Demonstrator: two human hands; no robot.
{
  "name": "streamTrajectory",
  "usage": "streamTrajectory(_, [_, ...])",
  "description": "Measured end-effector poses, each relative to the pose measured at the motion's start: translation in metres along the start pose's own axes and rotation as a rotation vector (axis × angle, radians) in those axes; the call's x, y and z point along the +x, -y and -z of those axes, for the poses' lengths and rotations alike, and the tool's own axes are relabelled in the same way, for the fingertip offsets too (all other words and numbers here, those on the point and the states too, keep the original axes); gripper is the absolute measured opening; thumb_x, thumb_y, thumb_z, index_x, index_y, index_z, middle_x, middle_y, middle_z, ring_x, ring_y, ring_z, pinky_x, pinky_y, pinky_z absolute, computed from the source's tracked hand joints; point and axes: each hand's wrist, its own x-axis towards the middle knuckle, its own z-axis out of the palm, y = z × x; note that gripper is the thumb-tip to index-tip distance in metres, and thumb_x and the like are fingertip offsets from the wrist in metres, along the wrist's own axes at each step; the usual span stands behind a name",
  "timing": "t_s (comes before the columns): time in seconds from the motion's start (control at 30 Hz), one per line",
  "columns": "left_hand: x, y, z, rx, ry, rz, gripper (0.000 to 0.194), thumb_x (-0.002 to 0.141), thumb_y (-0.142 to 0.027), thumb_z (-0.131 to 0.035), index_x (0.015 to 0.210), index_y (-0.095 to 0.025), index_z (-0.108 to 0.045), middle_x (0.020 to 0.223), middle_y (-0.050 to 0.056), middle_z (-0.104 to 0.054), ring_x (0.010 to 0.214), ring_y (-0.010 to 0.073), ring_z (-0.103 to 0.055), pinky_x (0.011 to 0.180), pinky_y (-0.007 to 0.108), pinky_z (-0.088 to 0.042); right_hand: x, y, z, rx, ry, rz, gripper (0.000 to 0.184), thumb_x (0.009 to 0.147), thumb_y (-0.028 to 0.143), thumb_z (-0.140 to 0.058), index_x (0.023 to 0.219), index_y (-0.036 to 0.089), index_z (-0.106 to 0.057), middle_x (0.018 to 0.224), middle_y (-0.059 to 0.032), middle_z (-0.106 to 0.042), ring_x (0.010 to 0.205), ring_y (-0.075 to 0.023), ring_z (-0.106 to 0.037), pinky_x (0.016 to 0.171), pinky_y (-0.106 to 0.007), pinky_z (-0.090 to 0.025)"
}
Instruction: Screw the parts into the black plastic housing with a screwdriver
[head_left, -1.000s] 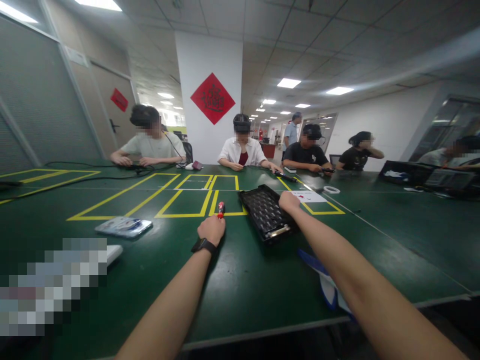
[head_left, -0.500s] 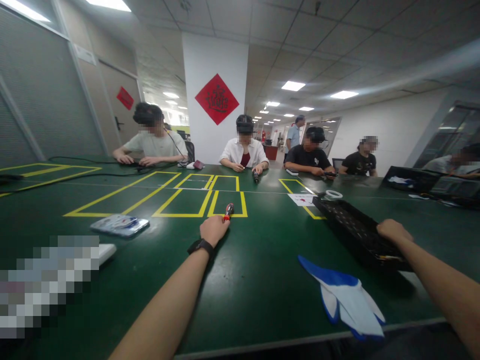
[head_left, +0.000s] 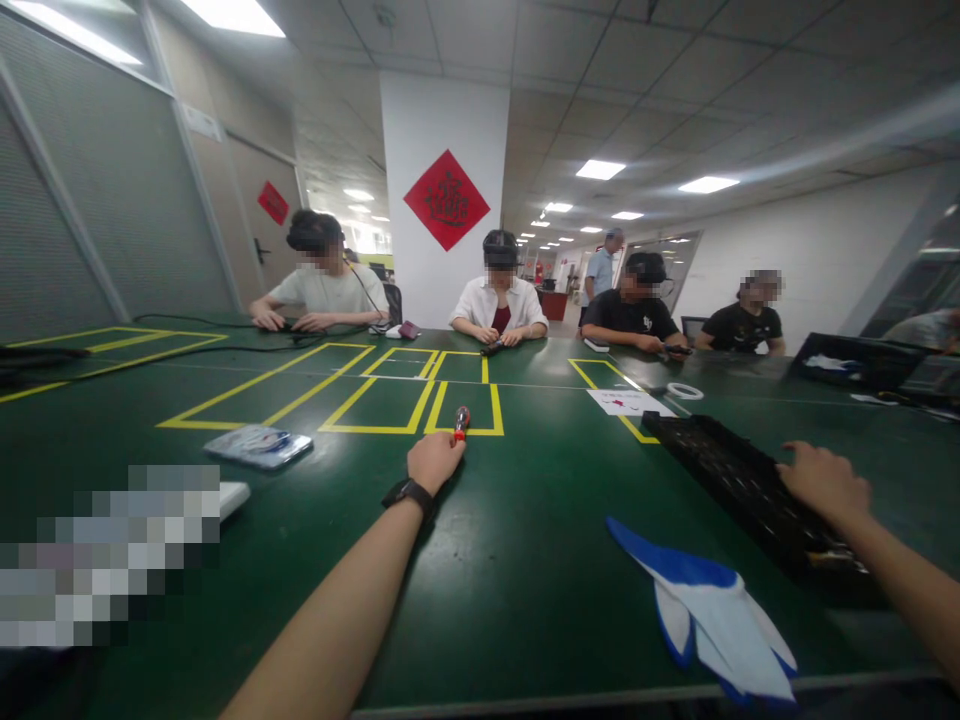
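My left hand point(head_left: 436, 460), with a dark watch on its wrist, is closed around a red-and-black screwdriver point(head_left: 462, 422) and rests near the middle of the green table point(head_left: 517, 560). Off to the right, a long black tray-like case point(head_left: 720, 460) lies flat on the table, its inside facing up. My right hand point(head_left: 825, 485) hovers at the right side of this case with its fingers apart, holding nothing; whether it touches the rim I cannot tell. A blue and white glove point(head_left: 705, 605) lies between my two arms, close to the near edge.
Yellow tape outlines point(head_left: 375, 432) mark the table ahead. A printed sheet point(head_left: 628, 402) and a white tape roll point(head_left: 685, 391) lie beyond the case. To the left is a flat plastic-wrapped packet point(head_left: 259, 446). Several people sit across the table; one point(head_left: 501, 300) works with both hands.
The black case has gone from tilted up in my right hand to lying flat, and that hand has opened. My left hand keeps the screwdriver. The view has shifted slightly.
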Motion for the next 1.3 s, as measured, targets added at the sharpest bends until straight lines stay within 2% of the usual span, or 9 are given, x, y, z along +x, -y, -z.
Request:
streamTrajectory(0.07, [-0.001, -0.001, 0.001, 0.000, 0.004, -0.004, 0.037, 0.082, -0.046, -0.039, 0.079, -0.021, -0.067, 0.085, 0.007, -0.069, 0.079, 0.0200, -0.063, 0.065, 0.025, -0.043, 0.000, -0.004, 0.003, -0.073, 0.186, 0.082, 0.011, 0.061, 0.017, -0.065, 0.072, 0.017, -0.067, 0.099, -0.0274, -0.059, 0.091, -0.0289, -0.056, 0.074, -0.046, -0.030])
streamTrajectory(0.17, [-0.002, -0.001, 0.002, 0.008, 0.000, -0.025, 0.037, 0.082, -0.045, -0.039, 0.079, -0.021, -0.067, 0.085, 0.008, -0.069, 0.080, 0.0202, -0.063, 0.066, 0.025, -0.043, -0.004, -0.021, 0.004, -0.067, 0.550, -0.049, 0.011, 0.063, 0.011, -0.060, 0.054, 0.017, -0.063, 0.077, -0.0238, -0.062, 0.065, -0.0196, -0.058, 0.072, -0.044, -0.030])
streamTrajectory(0.27, [-0.002, -0.001, 0.001, 0.017, 0.001, -0.025, 0.036, 0.082, -0.043, -0.039, 0.079, -0.021, -0.067, 0.085, 0.008, -0.069, 0.080, 0.0205, -0.063, 0.066, 0.025, -0.043, -0.010, -0.043, 0.001, 0.012, 0.718, -0.129, 0.018, 0.065, 0.013, -0.059, 0.048, 0.016, -0.059, 0.067, -0.0233, -0.061, 0.052, -0.0155, -0.053, 0.069, -0.045, -0.031])
streamTrajectory(0.5, [-0.001, 0.000, -0.003, 0.020, -0.009, -0.038, 0.035, 0.082, -0.043, -0.038, 0.077, -0.022, -0.066, 0.082, 0.007, -0.068, 0.077, 0.0213, -0.062, 0.064, 0.027, -0.042, -0.022, -0.053, -0.006, 0.286, 0.587, -0.344, 0.038, 0.078, 0.026, -0.052, 0.041, 0.019, -0.049, 0.049, -0.0145, -0.052, 0.045, -0.0144, -0.047, 0.064, -0.046, -0.029])
streamTrajectory(0.7, [0.001, 0.001, -0.006, 0.032, -0.007, -0.021, 0.037, 0.082, -0.045, -0.038, 0.078, -0.021, -0.066, 0.084, 0.008, -0.069, 0.078, 0.0200, -0.062, 0.064, 0.025, -0.041, -0.022, -0.045, 0.000, 0.301, 0.623, -0.391, 0.040, 0.081, 0.023, -0.049, 0.042, 0.017, -0.051, 0.048, -0.0175, -0.054, 0.039, -0.0121, -0.043, 0.061, -0.045, -0.029])
streamTrajectory(0.8, [0.002, 0.002, -0.007, 0.036, -0.009, -0.032, 0.038, 0.082, -0.046, -0.038, 0.078, -0.021, -0.066, 0.083, 0.008, -0.069, 0.077, 0.0197, -0.062, 0.063, 0.024, -0.040, -0.029, -0.033, 0.011, 0.280, 0.624, -0.358, 0.037, 0.078, 0.021, -0.051, 0.041, 0.016, -0.051, 0.044, -0.0148, -0.053, 0.036, -0.0120, -0.043, 0.057, -0.042, -0.031])
streamTrajectory(0.87, [0.002, 0.003, -0.008, 0.039, -0.012, -0.031, 0.039, 0.082, -0.047, -0.037, 0.078, -0.021, -0.065, 0.084, 0.008, -0.068, 0.076, 0.0198, -0.061, 0.062, 0.024, -0.040, -0.037, -0.022, 0.019, 0.068, 0.797, -0.215, 0.029, 0.072, 0.014, -0.056, 0.043, 0.014, -0.054, 0.047, -0.0129, -0.055, 0.038, -0.0129, -0.047, 0.055, -0.036, -0.033])
streamTrajectory(1.0, [0.001, 0.004, -0.010, 0.040, -0.012, -0.033, 0.038, 0.082, -0.047, -0.037, 0.077, -0.022, -0.065, 0.083, 0.007, -0.068, 0.075, 0.0193, -0.061, 0.060, 0.024, -0.039, -0.050, -0.004, 0.031, -0.279, 0.906, 0.053, 0.025, 0.076, 0.016, -0.053, 0.052, 0.011, -0.059, 0.059, -0.0120, -0.061, 0.046, -0.0146, -0.054, 0.053, -0.029, -0.037])
streamTrajectory(1.3, [0.000, 0.006, -0.010, 0.024, -0.007, -0.069, 0.039, 0.082, -0.048, -0.036, 0.075, -0.022, -0.064, 0.081, 0.005, -0.068, 0.074, 0.0188, -0.061, 0.059, 0.024, -0.038, -0.050, -0.003, 0.031, -0.247, 0.922, -0.028, 0.018, 0.079, 0.017, -0.052, 0.064, 0.010, -0.060, 0.069, -0.0121, -0.064, 0.052, -0.0138, -0.059, 0.052, -0.025, -0.043])
